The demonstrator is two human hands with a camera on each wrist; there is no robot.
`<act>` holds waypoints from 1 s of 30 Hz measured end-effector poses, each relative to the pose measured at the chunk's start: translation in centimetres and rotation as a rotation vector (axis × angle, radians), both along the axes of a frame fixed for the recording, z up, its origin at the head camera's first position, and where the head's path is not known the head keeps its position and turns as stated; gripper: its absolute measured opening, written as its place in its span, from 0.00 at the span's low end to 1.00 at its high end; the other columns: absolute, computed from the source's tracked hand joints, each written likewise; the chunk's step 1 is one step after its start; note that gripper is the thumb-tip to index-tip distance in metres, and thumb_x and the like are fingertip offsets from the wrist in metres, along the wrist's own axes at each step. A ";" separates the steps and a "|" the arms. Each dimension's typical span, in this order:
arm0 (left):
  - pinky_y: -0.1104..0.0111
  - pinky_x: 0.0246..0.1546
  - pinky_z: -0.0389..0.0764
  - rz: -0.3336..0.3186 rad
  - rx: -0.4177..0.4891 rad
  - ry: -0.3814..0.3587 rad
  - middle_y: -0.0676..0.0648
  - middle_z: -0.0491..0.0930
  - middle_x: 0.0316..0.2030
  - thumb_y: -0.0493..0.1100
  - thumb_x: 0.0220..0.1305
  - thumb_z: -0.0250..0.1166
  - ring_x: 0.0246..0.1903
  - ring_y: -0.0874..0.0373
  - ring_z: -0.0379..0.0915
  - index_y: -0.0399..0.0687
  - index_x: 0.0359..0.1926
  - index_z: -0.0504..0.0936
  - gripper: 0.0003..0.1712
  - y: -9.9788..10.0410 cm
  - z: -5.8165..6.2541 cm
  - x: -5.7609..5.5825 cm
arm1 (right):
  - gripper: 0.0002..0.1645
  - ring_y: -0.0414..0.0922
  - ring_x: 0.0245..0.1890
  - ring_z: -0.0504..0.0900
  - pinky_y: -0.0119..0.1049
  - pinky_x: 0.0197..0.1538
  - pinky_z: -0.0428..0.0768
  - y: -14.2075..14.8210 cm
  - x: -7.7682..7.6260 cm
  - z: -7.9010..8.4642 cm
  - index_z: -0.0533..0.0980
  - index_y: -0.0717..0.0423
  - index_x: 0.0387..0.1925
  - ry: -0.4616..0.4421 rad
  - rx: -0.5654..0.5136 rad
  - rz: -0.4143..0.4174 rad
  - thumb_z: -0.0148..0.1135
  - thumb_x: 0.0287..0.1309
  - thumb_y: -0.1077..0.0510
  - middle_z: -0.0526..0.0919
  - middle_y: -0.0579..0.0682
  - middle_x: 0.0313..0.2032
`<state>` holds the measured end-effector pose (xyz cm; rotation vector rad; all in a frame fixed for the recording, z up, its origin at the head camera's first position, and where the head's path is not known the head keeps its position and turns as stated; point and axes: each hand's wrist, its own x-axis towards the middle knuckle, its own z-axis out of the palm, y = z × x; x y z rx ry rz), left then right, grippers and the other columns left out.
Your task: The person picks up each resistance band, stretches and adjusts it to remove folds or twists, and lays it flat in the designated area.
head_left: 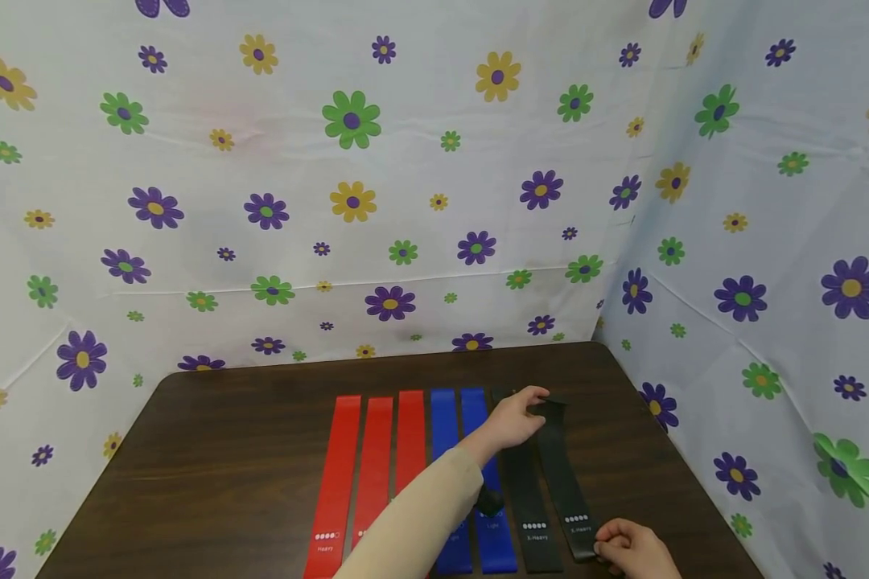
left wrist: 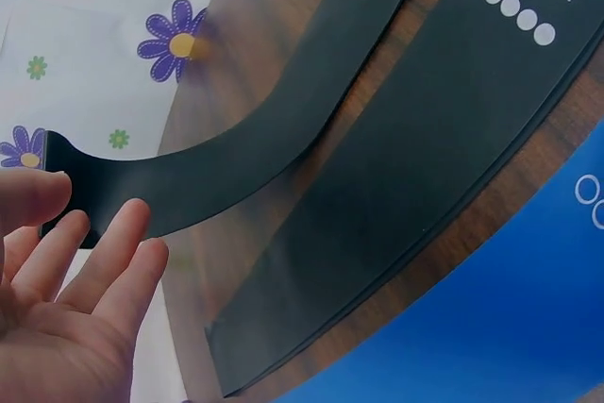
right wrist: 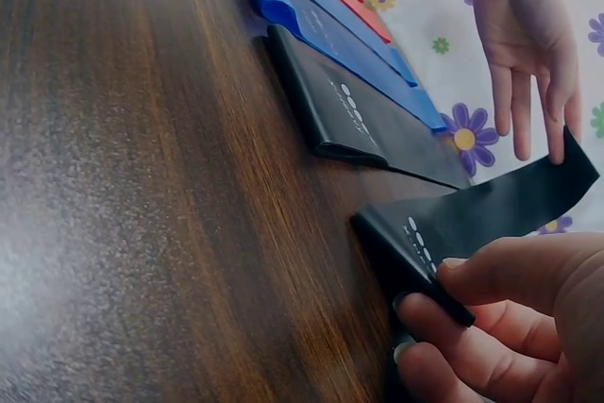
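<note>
A black resistance band (head_left: 561, 458) printed "X-Heavy" lies at the right end of a row of flat bands. My left hand (head_left: 512, 420) pinches its far end between thumb and index finger, the other fingers spread. In the left wrist view that end of the black band (left wrist: 217, 172) curves up off the table. At the near end, my right hand (head_left: 636, 551) pinches the folded corner between thumb and fingers, as the right wrist view also shows. Beside it lies a second black band (head_left: 530, 507), flat, with the same print.
Two blue bands (head_left: 494, 535) marked "Light" lie left of the black ones, partly behind my left sleeve (head_left: 420, 515). Farther left are three red bands (head_left: 336, 474), one reading "Heavy". The brown wooden table (head_left: 217, 474) meets flower-patterned cloth (head_left: 405, 177) behind and at the right.
</note>
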<state>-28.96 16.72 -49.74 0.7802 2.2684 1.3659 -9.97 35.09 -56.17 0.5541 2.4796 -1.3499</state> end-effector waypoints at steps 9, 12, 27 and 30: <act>0.72 0.22 0.67 -0.003 0.010 0.041 0.46 0.76 0.58 0.37 0.67 0.60 0.16 0.64 0.61 0.50 0.62 0.72 0.23 -0.2 -0.1 0.5 | 0.10 0.46 0.21 0.77 0.41 0.27 0.76 0.2 -0.1 -0.1 0.77 0.61 0.31 0.030 -0.023 0.099 0.64 0.56 0.57 0.79 0.45 0.21; 0.72 0.23 0.68 -0.002 0.009 0.046 0.47 0.77 0.58 0.37 0.67 0.61 0.18 0.64 0.64 0.50 0.62 0.73 0.23 -0.2 -0.3 0.5 | 0.08 0.44 0.20 0.75 0.40 0.26 0.74 0.2 -0.1 -0.1 0.77 0.60 0.30 0.044 0.001 0.140 0.64 0.55 0.57 0.77 0.45 0.19; 0.72 0.21 0.69 0.016 0.022 0.039 0.48 0.76 0.59 0.36 0.66 0.61 0.25 0.61 0.71 0.54 0.63 0.73 0.25 -0.2 -0.4 0.4 | 0.06 0.43 0.20 0.71 0.38 0.27 0.70 0.2 -0.1 0.3 0.77 0.57 0.28 0.037 0.100 0.210 0.65 0.53 0.59 0.73 0.44 0.19; 0.72 0.22 0.71 0.022 0.036 0.037 0.47 0.75 0.59 0.35 0.66 0.61 0.32 0.64 0.75 0.55 0.63 0.72 0.26 -0.2 -0.1 0.4 | 0.05 0.43 0.20 0.71 0.38 0.27 0.69 0.1 -0.1 0.4 0.76 0.57 0.28 0.030 0.108 0.205 0.65 0.52 0.59 0.73 0.45 0.18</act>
